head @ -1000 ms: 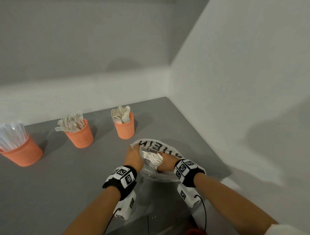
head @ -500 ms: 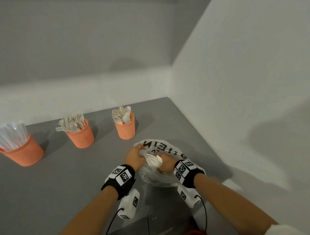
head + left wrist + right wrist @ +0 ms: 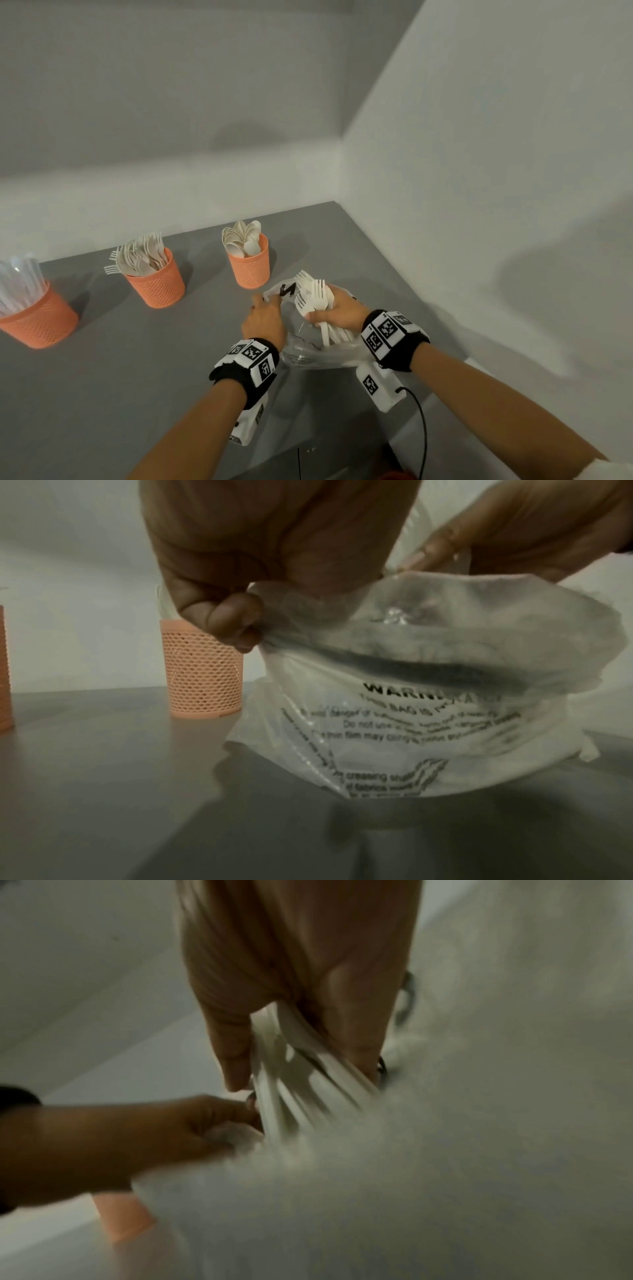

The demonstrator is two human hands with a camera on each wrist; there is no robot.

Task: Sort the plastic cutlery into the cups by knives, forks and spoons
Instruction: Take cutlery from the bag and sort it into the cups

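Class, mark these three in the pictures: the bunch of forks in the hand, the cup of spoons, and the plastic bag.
bunch of forks (image 3: pixel 317 294), head view, on the fork heads.
cup of spoons (image 3: pixel 249 270), head view, on its mesh wall.
plastic bag (image 3: pixel 428 723), left wrist view, on its printed side.

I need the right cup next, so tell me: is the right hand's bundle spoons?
No: the right hand grips a bundle of forks, their tines plain in the head view above the plastic bag.

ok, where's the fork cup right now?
Head view: the fork cup stands on the table, middle of three, between knife cup and spoon cup.
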